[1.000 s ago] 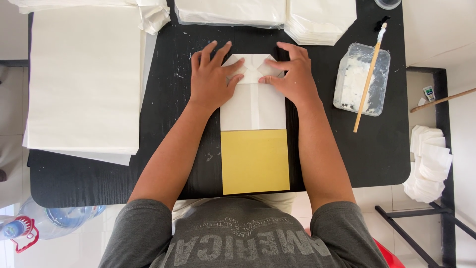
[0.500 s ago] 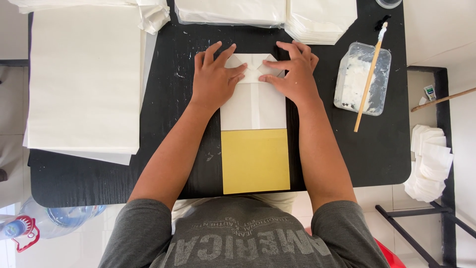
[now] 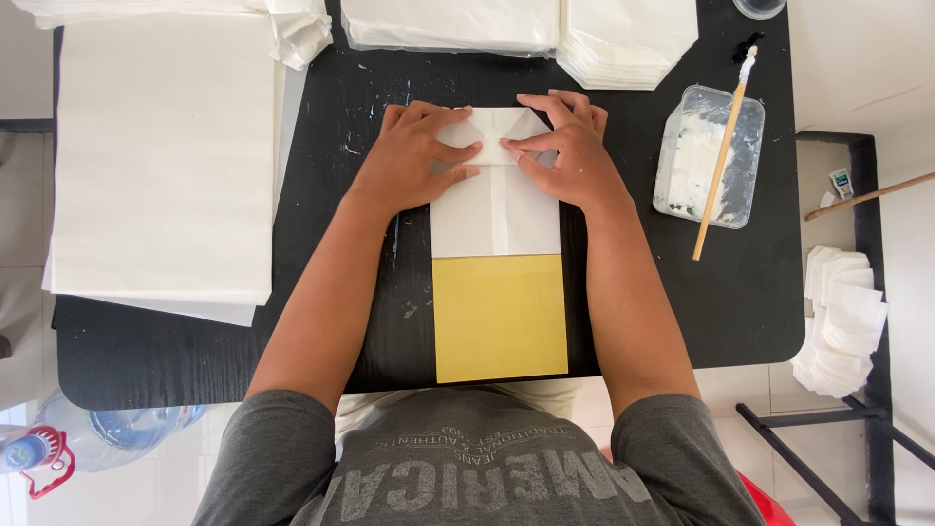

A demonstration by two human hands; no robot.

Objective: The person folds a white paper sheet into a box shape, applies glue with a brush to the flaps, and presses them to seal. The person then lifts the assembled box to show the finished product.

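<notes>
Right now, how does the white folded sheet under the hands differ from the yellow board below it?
The white folded sheet has creases and turned-in top corners; the yellow board lies flat and plain. The left hand and right hand press on the sheet; the board is untouched. Both lie on the black table, about equally wide.

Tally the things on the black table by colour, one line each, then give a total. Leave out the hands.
White paper piles: 4
White folded sheet: 1
Yellow board: 1
Clear paste tub: 1
Wooden brush: 1
Total: 8
</notes>
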